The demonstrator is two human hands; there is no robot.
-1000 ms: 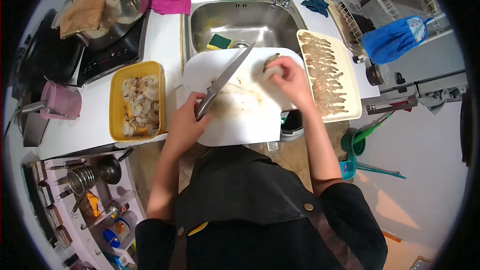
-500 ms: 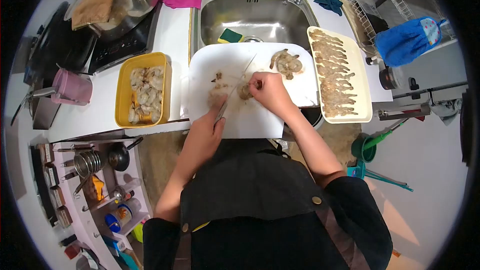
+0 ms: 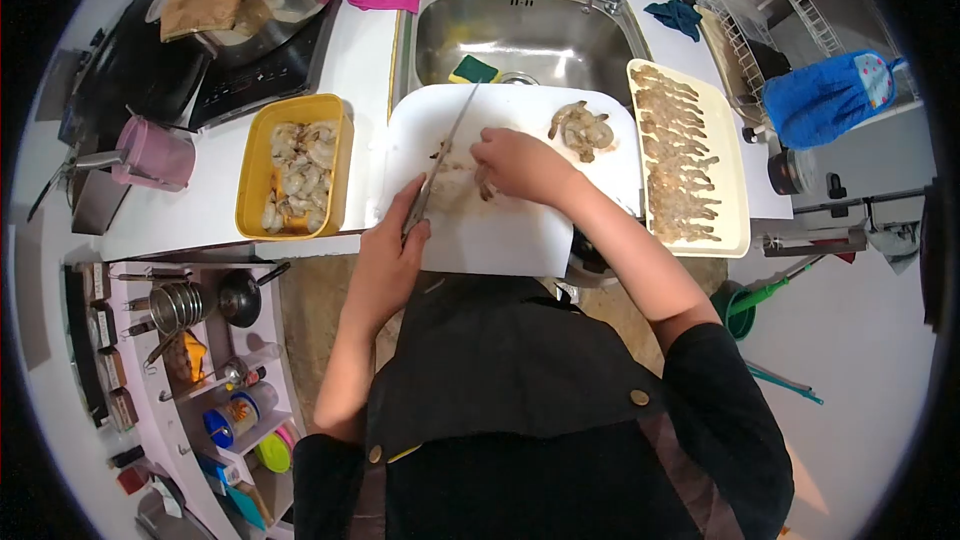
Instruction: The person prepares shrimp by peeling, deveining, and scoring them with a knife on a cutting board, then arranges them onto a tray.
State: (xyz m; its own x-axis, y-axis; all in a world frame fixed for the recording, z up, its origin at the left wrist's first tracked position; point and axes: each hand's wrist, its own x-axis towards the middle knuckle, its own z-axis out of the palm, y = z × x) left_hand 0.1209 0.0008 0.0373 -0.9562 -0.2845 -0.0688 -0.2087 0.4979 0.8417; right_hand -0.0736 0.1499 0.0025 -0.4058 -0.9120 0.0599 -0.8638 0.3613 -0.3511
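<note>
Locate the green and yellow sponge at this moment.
In the head view, the sponge sits in the near part of the sink, left of the drain, just beyond the far edge of the white cutting board.

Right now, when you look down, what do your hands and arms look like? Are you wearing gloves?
No gloves: my left hand and right hand are both bare, and I can't see a watch or bracelet. My forearms are bare too. My black sleeves are loose and stop around the elbows.
</note>
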